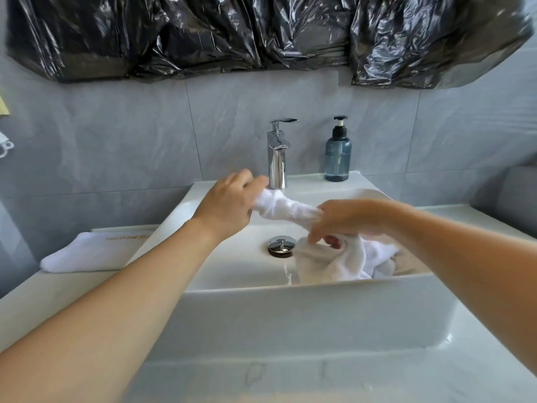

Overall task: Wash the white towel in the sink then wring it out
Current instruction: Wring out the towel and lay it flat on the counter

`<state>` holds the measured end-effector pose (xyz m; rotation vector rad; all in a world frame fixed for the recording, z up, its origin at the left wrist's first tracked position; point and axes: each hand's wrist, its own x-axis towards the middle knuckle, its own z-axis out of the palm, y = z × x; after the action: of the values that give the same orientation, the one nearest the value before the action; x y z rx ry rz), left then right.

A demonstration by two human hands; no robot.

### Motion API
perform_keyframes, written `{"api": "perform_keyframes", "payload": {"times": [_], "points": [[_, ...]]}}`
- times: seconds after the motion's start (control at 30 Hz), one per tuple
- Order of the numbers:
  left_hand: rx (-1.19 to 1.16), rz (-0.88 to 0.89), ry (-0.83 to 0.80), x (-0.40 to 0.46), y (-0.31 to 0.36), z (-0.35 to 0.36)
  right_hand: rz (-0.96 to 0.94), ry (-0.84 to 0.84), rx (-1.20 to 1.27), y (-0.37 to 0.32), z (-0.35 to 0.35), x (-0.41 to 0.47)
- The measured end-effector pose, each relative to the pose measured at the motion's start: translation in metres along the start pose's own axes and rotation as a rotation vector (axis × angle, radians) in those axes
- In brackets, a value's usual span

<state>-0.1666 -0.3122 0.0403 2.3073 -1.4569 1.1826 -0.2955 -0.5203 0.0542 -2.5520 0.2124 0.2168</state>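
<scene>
A white towel (286,209) stretches in a bunched roll over the white sink (305,315). My left hand (229,203) grips its upper end just left of the chrome tap (277,158). My right hand (345,218) grips the roll lower down, fingers curled round it. The towel's loose end lies crumpled in the basin's right front corner, beside the chrome drain plug (281,246). No water is seen running from the tap.
A blue soap pump bottle (338,154) stands on the sink's back ledge, right of the tap. A second folded white towel (93,253) lies on the counter at the left. Black plastic sheeting (261,33) covers the wall above.
</scene>
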Motion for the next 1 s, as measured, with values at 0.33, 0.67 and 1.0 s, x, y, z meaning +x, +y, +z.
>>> {"api": "perform_keyframes", "payload": {"times": [0.33, 0.67, 1.0], "points": [[0.446, 0.363, 0.131, 0.019, 0.014, -0.031, 0.157, 0.059, -0.479, -0.020, -0.021, -0.048], [0.297, 0.542, 0.264, 0.049, -0.046, -0.029, -0.266, -0.465, 0.770, -0.001, -0.025, 0.038], [0.399, 0.529, 0.073, 0.050, -0.060, 0.008, -0.129, -0.272, 0.547, -0.033, 0.018, 0.062]]}}
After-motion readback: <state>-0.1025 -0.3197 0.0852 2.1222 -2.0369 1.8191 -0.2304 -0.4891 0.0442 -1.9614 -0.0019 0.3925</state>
